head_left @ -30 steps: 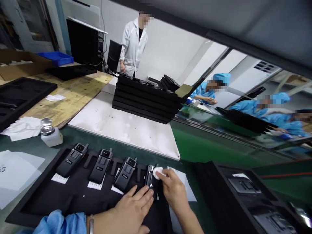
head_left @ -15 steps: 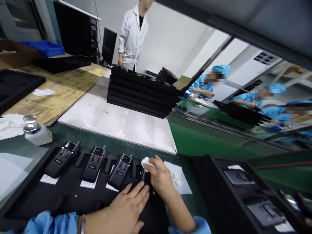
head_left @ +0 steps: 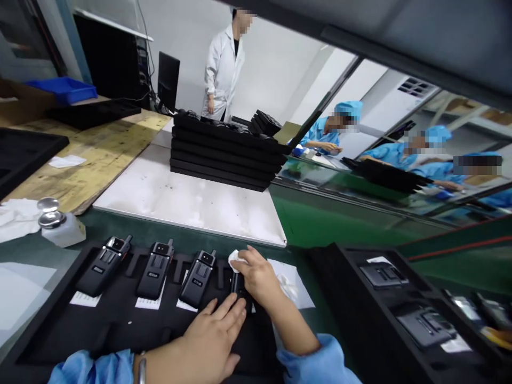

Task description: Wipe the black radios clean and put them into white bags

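Observation:
A black foam tray (head_left: 60,341) lies in front of me with a row of black handheld radios, among them the left one (head_left: 102,266), the second (head_left: 155,272) and the third (head_left: 198,280). Paper slips show under them. My left hand (head_left: 212,330) lies flat, fingers stretched, over the lower end of a fourth radio (head_left: 236,282). My right hand (head_left: 260,280) pinches a folded white wipe (head_left: 234,260) against that radio's upper end. Both hands hide most of the fourth radio.
A pump bottle (head_left: 64,229) stands at left. Stacked black trays (head_left: 224,154) rest on a white board (head_left: 192,202). More trays with radios (head_left: 424,320) lie at right, beside a white sheet (head_left: 296,288). Co-workers in blue and a person in white (head_left: 224,69) are beyond.
The wipe in my right hand has shifted slightly up and left at the fourth radio's top. My left hand stays on its lower end. The view has turned slightly.

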### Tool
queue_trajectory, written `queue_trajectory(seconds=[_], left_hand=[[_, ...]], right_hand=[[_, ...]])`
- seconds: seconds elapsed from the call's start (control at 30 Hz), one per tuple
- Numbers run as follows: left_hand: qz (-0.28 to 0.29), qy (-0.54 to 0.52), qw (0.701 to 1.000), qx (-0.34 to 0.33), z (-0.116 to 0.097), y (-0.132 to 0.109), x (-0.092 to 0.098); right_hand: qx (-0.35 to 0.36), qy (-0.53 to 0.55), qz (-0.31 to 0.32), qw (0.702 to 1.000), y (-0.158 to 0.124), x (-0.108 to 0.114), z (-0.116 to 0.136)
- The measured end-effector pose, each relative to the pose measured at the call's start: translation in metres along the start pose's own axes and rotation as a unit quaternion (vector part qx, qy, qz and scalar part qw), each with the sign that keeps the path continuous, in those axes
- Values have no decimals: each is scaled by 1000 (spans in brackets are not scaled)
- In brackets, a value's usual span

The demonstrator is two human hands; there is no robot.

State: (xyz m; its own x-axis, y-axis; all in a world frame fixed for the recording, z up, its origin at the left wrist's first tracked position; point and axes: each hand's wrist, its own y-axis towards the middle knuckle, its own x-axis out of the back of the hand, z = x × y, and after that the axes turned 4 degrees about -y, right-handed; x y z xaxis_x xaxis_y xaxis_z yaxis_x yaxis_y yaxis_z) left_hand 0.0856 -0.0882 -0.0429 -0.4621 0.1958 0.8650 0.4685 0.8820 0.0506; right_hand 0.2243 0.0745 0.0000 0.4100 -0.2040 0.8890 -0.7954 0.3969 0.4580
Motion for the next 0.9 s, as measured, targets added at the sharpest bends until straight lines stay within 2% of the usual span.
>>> queue_trajectory(seconds=[0.1, 0.27, 0.4, 0.53, 0.63, 0.8, 0.9], left_hand=[[14, 0, 1000, -15, 1, 0, 0], [-16, -4, 1000, -9, 1, -1, 0], [-29, -2, 999, -28, -2, -7, 11], [-29, 32, 998, -39, -6, -10, 18], [-27, 42, 998, -36, -7, -10, 17], [-31, 44, 998, -43, -9, -8, 15], [-16, 53, 998, -24, -11, -7, 15]], right_hand=[[-9, 16, -18, 1000, -11, 4, -13], [-43, -13, -30, 999, -57, 23, -26], [-105, -69, -59, 990, -66, 36, 3], [-57, -25, -28, 998, -46, 26, 40], [-41, -16, -4, 999, -49, 17, 48], [-110, -45, -44, 992, -83, 12, 52], [-110, -49, -24, 992, -74, 9, 58]])
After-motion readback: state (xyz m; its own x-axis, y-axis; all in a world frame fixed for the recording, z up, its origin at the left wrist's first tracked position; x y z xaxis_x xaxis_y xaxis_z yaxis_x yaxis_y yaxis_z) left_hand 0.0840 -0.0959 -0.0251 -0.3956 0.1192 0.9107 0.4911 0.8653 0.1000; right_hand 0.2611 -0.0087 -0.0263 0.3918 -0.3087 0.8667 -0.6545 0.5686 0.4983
